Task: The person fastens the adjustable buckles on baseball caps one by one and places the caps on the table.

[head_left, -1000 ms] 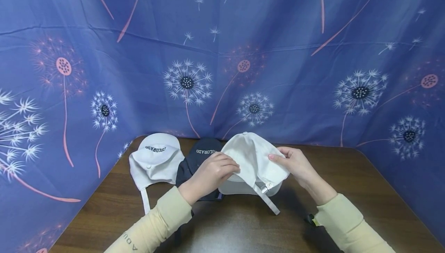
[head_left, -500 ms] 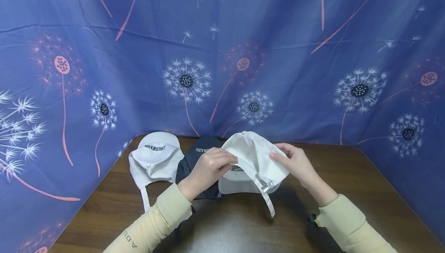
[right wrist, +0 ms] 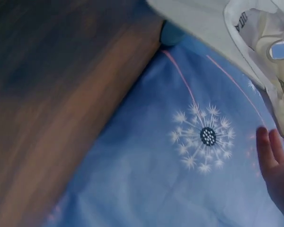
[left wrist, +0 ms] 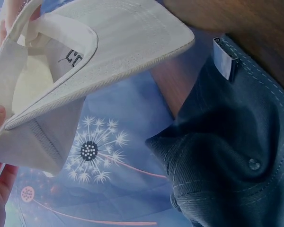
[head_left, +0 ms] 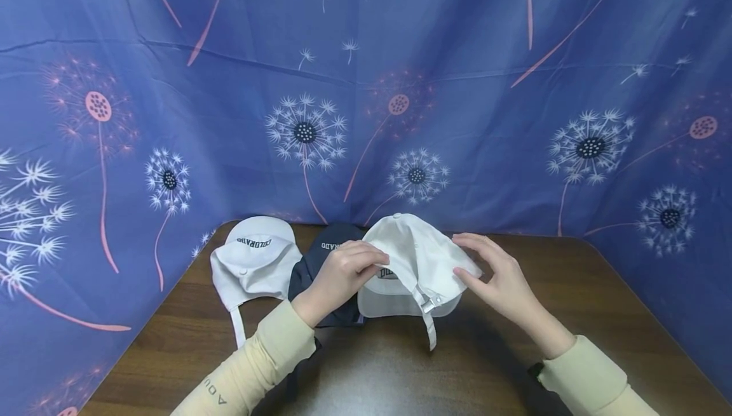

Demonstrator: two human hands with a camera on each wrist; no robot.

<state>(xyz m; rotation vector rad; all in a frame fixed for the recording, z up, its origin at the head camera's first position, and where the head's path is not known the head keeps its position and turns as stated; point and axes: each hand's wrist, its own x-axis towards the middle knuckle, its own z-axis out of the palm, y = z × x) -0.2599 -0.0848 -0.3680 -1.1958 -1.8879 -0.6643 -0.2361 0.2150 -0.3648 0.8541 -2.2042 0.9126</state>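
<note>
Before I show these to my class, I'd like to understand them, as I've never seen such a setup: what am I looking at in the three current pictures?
There is no machine, only a person's bare hands. The wide picture comes from a camera worn on the head, looking forward and down; the other two come from cameras on each wrist.

The left hand pinches the edge of a white cap. The right hand is open by its other side; whether it touches is unclear. On the wooden table, toward the person's left, lie another white cap and a dark cap. Patterned blue cloth hangs behind.
</note>
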